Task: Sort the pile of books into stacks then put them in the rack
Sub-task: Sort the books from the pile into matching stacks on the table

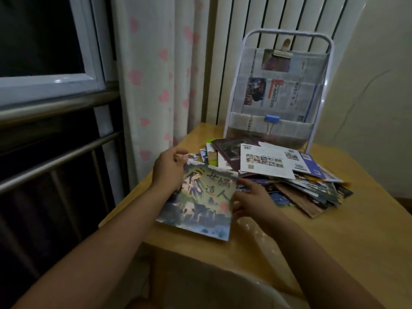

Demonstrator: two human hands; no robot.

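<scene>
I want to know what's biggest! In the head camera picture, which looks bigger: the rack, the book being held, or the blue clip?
1. Rack, largest though farthest.
2. Book with the painted cover, gripped by the left hand; being nearer enlarges it.
3. Blue clip, smallest.
</scene>
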